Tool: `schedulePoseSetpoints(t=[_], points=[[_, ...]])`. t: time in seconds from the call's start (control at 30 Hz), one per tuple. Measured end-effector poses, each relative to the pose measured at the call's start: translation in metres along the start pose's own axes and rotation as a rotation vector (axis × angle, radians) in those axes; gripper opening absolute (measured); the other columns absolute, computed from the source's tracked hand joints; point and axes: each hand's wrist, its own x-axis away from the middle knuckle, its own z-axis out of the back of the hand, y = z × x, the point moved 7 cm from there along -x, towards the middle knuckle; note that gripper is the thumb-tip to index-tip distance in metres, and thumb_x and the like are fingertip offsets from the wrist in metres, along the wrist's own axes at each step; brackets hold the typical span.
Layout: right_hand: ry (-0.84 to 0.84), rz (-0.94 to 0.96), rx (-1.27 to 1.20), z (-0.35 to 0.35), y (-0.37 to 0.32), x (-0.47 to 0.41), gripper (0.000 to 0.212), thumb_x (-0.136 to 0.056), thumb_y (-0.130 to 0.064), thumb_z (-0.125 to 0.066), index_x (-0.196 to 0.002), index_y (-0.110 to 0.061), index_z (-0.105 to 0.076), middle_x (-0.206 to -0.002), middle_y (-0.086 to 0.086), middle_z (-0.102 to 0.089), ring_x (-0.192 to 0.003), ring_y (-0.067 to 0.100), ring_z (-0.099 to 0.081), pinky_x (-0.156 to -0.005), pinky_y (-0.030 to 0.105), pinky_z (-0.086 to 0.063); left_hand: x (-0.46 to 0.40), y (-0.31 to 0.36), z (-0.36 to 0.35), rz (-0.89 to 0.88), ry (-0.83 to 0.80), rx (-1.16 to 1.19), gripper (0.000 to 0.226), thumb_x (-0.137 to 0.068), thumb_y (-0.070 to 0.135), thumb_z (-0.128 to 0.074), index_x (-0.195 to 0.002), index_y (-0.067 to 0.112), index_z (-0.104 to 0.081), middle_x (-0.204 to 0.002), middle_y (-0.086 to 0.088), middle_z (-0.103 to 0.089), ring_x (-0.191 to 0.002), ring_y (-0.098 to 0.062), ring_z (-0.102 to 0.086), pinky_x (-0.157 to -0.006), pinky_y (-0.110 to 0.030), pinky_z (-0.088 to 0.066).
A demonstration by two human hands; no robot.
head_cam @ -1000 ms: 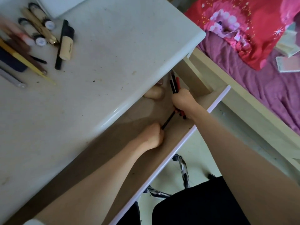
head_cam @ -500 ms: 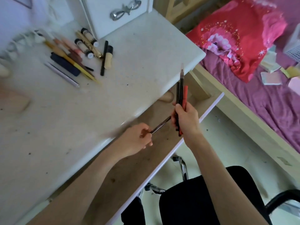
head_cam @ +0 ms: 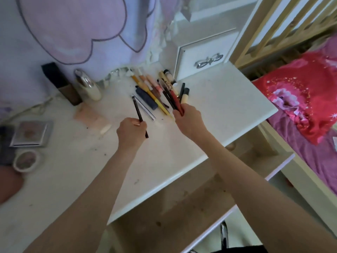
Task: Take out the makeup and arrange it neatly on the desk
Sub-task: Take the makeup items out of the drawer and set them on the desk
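Overhead, white desk (head_cam: pixel 209 114), open drawer (head_cam: pixel 191 207), bed (head_cam: pixel 313 143) right.

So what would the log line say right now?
left hand: holds dark pencil | right hand: grips pencil bundle | over desk | drawer: open

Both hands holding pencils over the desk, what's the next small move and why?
Probably lay the single dark pencil from the left hand down beside the row of makeup sticks; the right hand holds a bundle of pencils above that row.

bare desk (head_cam: pixel 218 106) right, pencil pile (head_cam: pixel 156 94) ahead
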Motion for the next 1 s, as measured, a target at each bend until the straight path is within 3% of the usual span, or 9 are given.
schedulePoseSetpoints(t=[0.2, 0.4, 0.57, 0.7, 0.8, 1.0], points=[[0.038, 0.072, 0.21, -0.01, -0.031, -0.052, 0.024, -0.095, -0.01, -0.042, -0.115, 0.001, -0.05, -0.112, 0.019, -0.059, -0.104, 0.034, -0.054, -0.074, 0.028, -0.034, -0.025, 0.003, -0.001, -0.007, 0.069, 0.009, 0.029, -0.091, 0.01, -0.05, -0.118, 0.004, -0.042, -0.114, -0.017, -0.057, -0.092, -0.028, -0.058, -0.075, -0.033, -0.048], [0.072, 0.124, 0.187, -0.013, -0.036, -0.069, 0.037, -0.09, -0.007, -0.048, -0.127, -0.003, -0.045, -0.122, 0.018, -0.049, -0.111, 0.033, -0.049, -0.079, 0.03, -0.034, -0.029, 0.016, -0.01, -0.243, 0.045, -0.13, 0.05, -0.092, 0.013, -0.052, -0.137, 0.005, -0.032, -0.132, -0.015, -0.043, -0.12, -0.028, -0.044, -0.099, -0.031, -0.034], [0.059, 0.226, 0.288, -0.021, -0.034, -0.066, 0.028, -0.09, 0.0, -0.04, -0.109, -0.002, -0.061, -0.114, 0.014, -0.055, -0.102, 0.029, -0.053, -0.078, 0.027, -0.037, -0.026, 0.009, -0.028, -0.363, -0.047, -0.522, 0.066, -0.095, 0.037, -0.041, -0.148, 0.013, -0.01, -0.156, -0.003, -0.011, -0.143, -0.022, -0.008, -0.113, -0.041, -0.009], [0.023, 0.29, 0.334, -0.028, -0.028, -0.055, 0.031, -0.093, -0.003, -0.039, -0.113, -0.005, -0.063, -0.121, 0.009, -0.058, -0.108, 0.025, -0.054, -0.089, 0.029, -0.044, -0.03, -0.003, -0.04, -0.385, -0.135, -0.677, 0.067, -0.097, 0.043, -0.029, -0.148, 0.014, 0.003, -0.157, -0.002, 0.01, -0.144, -0.02, 0.01, -0.114, -0.04, 0.008], [0.033, 0.298, 0.282, -0.025, -0.022, -0.04, 0.034, -0.096, -0.007, -0.039, -0.125, -0.007, -0.055, -0.133, 0.006, -0.053, -0.12, 0.025, -0.049, -0.098, 0.034, -0.041, -0.031, -0.007, -0.041, -0.403, -0.137, -0.712, 0.067, -0.097, 0.045, -0.025, -0.148, 0.014, 0.006, -0.156, -0.003, 0.012, -0.143, -0.02, 0.013, -0.113, -0.038, 0.012], [0.142, 0.262, 0.145, -0.009, 0.01, 0.026, 0.036, -0.097, -0.011, -0.041, -0.133, -0.011, -0.05, -0.138, 0.005, -0.048, -0.127, 0.021, -0.045, -0.104, 0.023, -0.031, -0.007, -0.018, -0.033, -0.446, -0.083, -0.672, 0.067, -0.097, 0.044, -0.026, -0.148, 0.014, 0.006, -0.157, -0.006, 0.01, -0.143, -0.019, 0.011, -0.111, -0.032, 0.013]])
